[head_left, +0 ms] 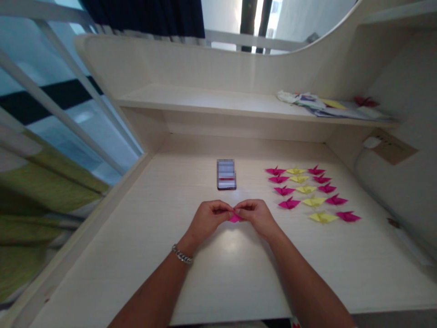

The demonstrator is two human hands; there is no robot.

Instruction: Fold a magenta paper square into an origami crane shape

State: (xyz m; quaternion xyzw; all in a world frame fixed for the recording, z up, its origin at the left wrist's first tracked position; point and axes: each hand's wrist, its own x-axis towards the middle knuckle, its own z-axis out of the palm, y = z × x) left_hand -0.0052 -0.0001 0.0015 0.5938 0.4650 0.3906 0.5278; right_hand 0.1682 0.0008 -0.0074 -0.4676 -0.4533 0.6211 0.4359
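A small folded piece of pink paper (pixel 235 217) is held between both hands, low over the middle of the desk. My left hand (pixel 212 216) pinches its left side, thumb against fingers. On the right side, my right hand (pixel 256 216) pinches it the same way. The fingers cover much of the paper, so its exact folded shape is hard to make out. To the right stand several folded paper cranes in rows: pink cranes (pixel 289 203) on the outside and yellow cranes (pixel 314 201) in the middle column.
A phone (pixel 226 174) with a lit screen lies beyond my hands on the desk (pixel 143 255). Papers (pixel 327 107) and a dark red folded piece (pixel 367 101) rest on the shelf above. A plug and cable (pixel 372 142) run along the right wall. Bed rails (pixel 82 91) stand at left.
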